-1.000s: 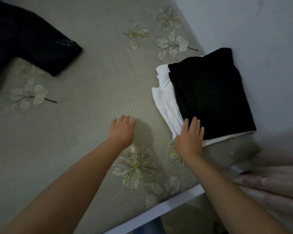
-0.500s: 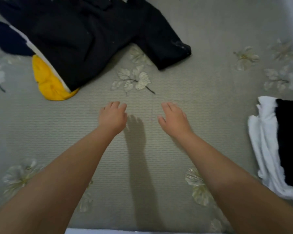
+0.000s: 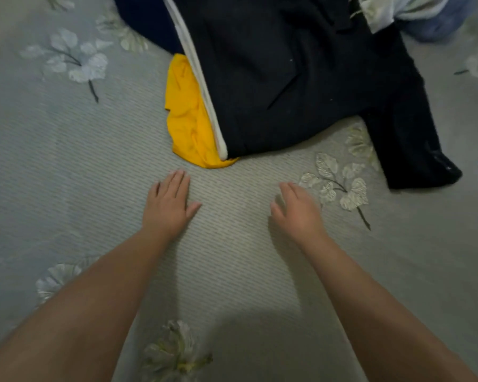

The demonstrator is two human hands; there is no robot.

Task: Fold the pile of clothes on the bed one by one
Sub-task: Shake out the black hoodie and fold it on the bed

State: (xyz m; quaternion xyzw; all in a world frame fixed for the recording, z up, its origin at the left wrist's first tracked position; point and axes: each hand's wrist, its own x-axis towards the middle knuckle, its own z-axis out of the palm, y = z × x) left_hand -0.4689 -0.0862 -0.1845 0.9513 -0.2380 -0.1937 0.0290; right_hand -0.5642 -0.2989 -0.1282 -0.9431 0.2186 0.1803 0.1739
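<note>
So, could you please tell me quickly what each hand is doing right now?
Left hand: open, fingers straight, holding nothing, near the yellow garment.
Right hand: open, fingers relaxed, holding nothing.

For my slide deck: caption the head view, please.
Both open hands, left and right, reach toward the black garment.

Dim, soft indoor light, cool cast at left of frame. Broad shadow on bed cover at lower centre. Right hand motion-blurred. Wide-angle stretching at edges; upper right corner soft.
</note>
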